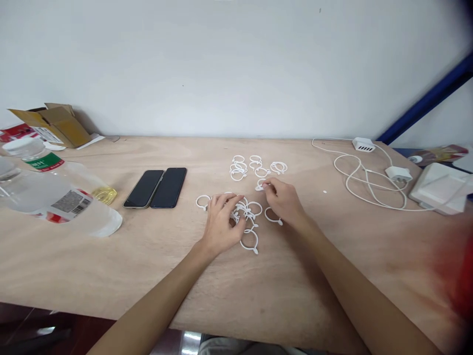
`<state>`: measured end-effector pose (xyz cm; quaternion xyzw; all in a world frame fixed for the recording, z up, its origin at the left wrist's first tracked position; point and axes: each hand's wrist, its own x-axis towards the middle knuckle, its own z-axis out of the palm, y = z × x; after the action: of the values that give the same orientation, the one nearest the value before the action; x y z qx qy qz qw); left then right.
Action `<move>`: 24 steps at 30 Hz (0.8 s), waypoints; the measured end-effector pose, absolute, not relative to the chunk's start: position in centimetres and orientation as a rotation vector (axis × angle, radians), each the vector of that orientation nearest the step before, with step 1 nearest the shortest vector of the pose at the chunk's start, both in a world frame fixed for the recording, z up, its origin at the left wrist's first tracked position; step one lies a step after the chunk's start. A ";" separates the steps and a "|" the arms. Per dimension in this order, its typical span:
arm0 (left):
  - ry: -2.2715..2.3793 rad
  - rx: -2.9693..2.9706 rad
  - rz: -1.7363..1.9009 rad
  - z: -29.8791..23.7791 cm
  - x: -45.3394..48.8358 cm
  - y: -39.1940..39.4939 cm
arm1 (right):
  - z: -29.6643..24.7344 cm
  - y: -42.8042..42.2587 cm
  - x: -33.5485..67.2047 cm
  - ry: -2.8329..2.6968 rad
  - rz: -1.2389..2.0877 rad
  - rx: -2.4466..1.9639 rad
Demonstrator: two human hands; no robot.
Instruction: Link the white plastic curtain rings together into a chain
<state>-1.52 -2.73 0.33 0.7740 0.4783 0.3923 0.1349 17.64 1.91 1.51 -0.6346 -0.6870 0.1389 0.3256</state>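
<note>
Several small white plastic rings lie on the wooden table (236,281). One cluster of rings (249,214) sits under and between my hands, and a second group of rings (254,166) lies a little farther back. My left hand (221,222) rests on the near cluster with its fingers curled among the rings. My right hand (283,199) reaches forward and pinches a single white ring (260,185) at its fingertips. Another ring (202,202) lies apart to the left.
Two dark phones (157,188) lie side by side left of centre. Plastic bottles (55,197) lie at the left edge, with a cardboard box (55,123) behind. White chargers and cable (369,177) and a white box (439,187) are at the right.
</note>
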 end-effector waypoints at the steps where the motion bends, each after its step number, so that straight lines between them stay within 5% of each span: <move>1: 1.381 2.245 1.140 0.3 -1.5 -2.7 | 1.5 1.7 18.0 -1.725 0.402 -1.667; 11: 1.364 2.249 1.154 0.3 -1.5 -2.6 | 1.2 1.3 21.3 -1.242 0.894 -1.638; 24: 1.374 2.242 1.134 0.5 -1.4 -2.7 | 2.7 0.9 21.9 -1.016 0.941 -1.637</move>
<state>-1.41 -2.72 0.52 0.7753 0.4751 0.3924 0.1387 21.92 0.92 2.67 -0.6704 -0.4161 0.3853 0.4786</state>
